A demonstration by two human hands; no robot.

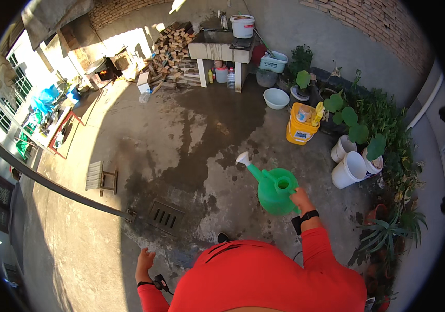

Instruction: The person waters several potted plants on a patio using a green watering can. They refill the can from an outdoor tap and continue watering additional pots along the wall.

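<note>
My right hand (301,199) grips the handle of a green plastic watering can (276,199) on its right side. A white sprinkler rose (242,158) tips the spout, which points up and to the left. The round filling hole in the can's top faces me; how much water is inside I cannot tell. Low on the left, my left hand (145,262) hangs beside my body with nothing in it, its fingers loosely bent and the thumb apart. A slotted drain grate (164,219) lies in the concrete floor between my left hand and the can.
White buckets (348,170), a yellow bucket (301,126) and potted plants (388,234) line the right side. A pale basin (276,98) sits near a concrete sink (216,51). Stacked firewood (173,50) and a lit stove (103,72) stand behind. Leftward are a small stool (101,177) and a metal pole (62,186).
</note>
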